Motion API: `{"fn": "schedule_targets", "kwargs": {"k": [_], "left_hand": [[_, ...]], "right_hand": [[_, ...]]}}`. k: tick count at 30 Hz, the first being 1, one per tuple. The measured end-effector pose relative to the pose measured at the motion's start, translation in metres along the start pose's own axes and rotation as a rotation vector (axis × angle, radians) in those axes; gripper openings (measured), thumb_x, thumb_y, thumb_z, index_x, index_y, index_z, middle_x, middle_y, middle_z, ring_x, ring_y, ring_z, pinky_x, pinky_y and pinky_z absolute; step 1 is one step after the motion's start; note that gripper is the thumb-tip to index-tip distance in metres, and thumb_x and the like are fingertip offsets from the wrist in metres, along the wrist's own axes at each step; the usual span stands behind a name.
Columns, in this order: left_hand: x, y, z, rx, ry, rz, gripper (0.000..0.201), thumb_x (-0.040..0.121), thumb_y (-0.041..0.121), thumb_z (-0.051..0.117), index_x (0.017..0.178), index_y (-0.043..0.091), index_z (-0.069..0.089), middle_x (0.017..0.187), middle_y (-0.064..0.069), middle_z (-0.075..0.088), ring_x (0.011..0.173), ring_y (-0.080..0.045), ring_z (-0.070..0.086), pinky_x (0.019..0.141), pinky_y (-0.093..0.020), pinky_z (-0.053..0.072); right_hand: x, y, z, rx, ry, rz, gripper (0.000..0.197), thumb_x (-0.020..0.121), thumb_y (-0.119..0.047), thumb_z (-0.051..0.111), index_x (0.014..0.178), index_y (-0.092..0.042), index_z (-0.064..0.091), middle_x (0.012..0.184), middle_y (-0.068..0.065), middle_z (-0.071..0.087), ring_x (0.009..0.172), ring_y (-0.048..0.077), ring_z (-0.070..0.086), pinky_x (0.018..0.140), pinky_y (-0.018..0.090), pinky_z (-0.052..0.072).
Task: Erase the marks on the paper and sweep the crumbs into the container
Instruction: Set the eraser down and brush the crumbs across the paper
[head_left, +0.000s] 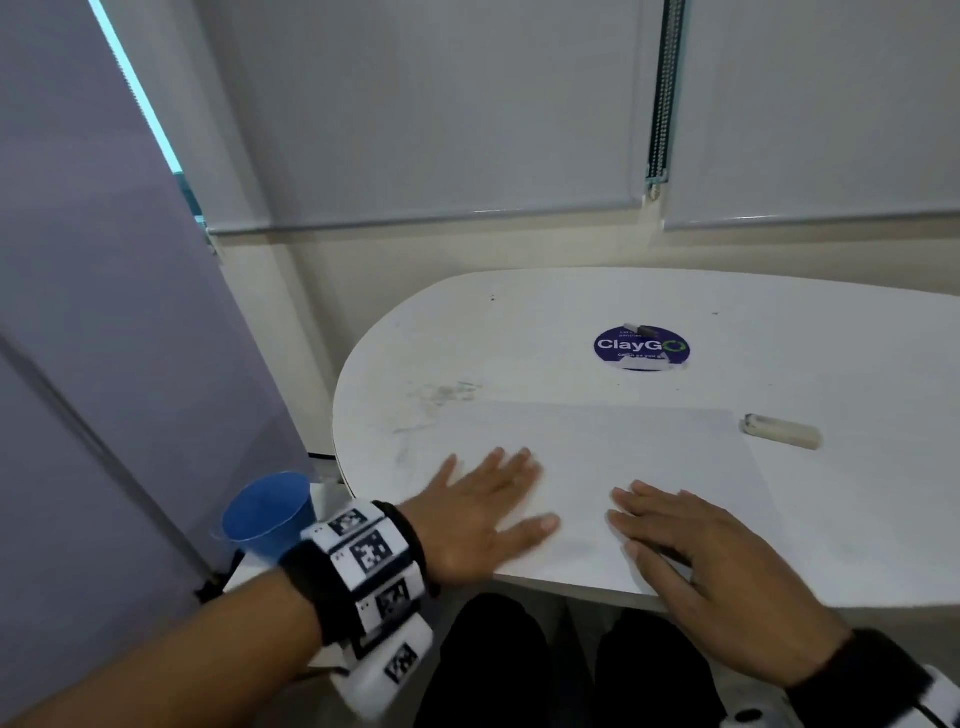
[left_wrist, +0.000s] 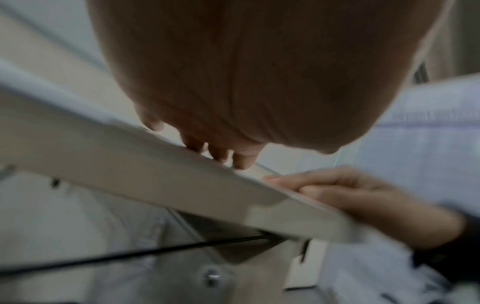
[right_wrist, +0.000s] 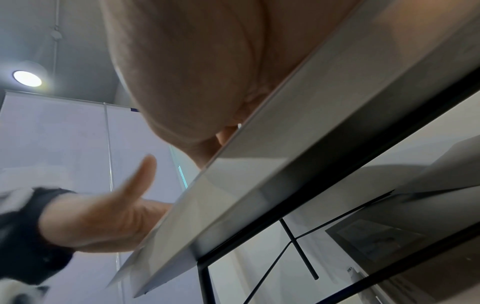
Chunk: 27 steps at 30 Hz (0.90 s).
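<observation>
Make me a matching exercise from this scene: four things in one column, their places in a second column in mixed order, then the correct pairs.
Things:
1. blue cup
2. eraser
3. round ClayGo sticker
4. left hand

Places:
A. flat on the paper, near its left edge
B. on the table beyond the paper
C. off the table's left edge, lower down
D. on the table, right of the paper

Pairs: 1-C, 2-D, 3-B, 4-A

White rounded table (head_left: 519, 332), grey roller blinds (head_left: 441, 104), ceiling lamp (right_wrist: 27, 78)

Left hand (head_left: 480, 514) flat, fingers (head_left: 511, 462) spread — right hand (head_left: 711, 556) flat, palm down
</observation>
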<state>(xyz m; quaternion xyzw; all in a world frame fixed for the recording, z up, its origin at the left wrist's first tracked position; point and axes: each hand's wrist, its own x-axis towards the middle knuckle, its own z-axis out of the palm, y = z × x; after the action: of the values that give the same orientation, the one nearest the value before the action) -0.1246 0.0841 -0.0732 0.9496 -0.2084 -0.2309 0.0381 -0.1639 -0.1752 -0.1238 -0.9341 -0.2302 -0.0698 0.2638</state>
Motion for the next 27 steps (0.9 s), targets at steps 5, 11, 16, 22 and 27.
{"fn": "schedule_targets", "kwargs": {"k": [5,11,16,22,27], "left_hand": [[-0.004,-0.052,-0.022,-0.01,0.107,-0.259,0.108,0.071,0.089,-0.01,0.158,0.025,-0.011,0.162,0.013,-0.02,0.148,-0.003,-0.017,0.12,-0.043,-0.016],[-0.013,-0.012,0.0,-0.06,0.014,-0.013,0.09,0.081,0.08,-0.002,0.157,0.033,-0.008,0.163,0.019,-0.016,0.146,0.002,-0.019,0.122,-0.042,-0.01],[0.016,-0.04,-0.03,0.016,0.024,-0.28,0.066,0.101,0.061,0.007,0.156,0.031,-0.013,0.165,0.005,-0.017,0.151,-0.009,-0.015,0.122,-0.047,-0.01],[-0.023,-0.008,-0.01,0.014,0.094,-0.006,0.107,0.07,0.09,-0.012,0.157,0.028,-0.01,0.163,0.016,-0.015,0.148,0.0,-0.018,0.122,-0.038,-0.013],[-0.045,-0.027,0.02,-0.019,0.093,-0.03,0.111,0.058,0.096,-0.02,0.153,0.038,-0.018,0.155,0.027,-0.027,0.143,0.006,-0.026,0.119,-0.034,-0.018]], "right_hand": [[0.0,0.005,0.003,0.023,0.027,-0.025,0.049,0.091,-0.057,0.028,0.13,-0.045,0.056,0.14,-0.037,0.039,0.135,-0.02,0.021,0.116,0.018,0.019],[0.001,0.004,0.004,0.016,0.032,-0.018,0.051,0.09,-0.058,0.028,0.129,-0.043,0.058,0.139,-0.035,0.04,0.136,-0.019,0.023,0.116,0.019,0.021],[0.0,0.002,0.002,0.007,0.009,-0.007,0.055,0.088,-0.061,0.023,0.131,-0.045,0.055,0.141,-0.037,0.037,0.135,-0.022,0.018,0.115,0.013,0.014],[0.002,0.003,0.002,0.021,0.009,0.001,0.058,0.088,-0.062,0.021,0.132,-0.045,0.055,0.141,-0.036,0.037,0.135,-0.022,0.019,0.117,0.016,0.016],[0.001,0.005,0.003,0.016,0.017,-0.018,0.055,0.089,-0.058,0.025,0.131,-0.042,0.057,0.141,-0.034,0.038,0.136,-0.019,0.019,0.112,0.008,0.01]]}}
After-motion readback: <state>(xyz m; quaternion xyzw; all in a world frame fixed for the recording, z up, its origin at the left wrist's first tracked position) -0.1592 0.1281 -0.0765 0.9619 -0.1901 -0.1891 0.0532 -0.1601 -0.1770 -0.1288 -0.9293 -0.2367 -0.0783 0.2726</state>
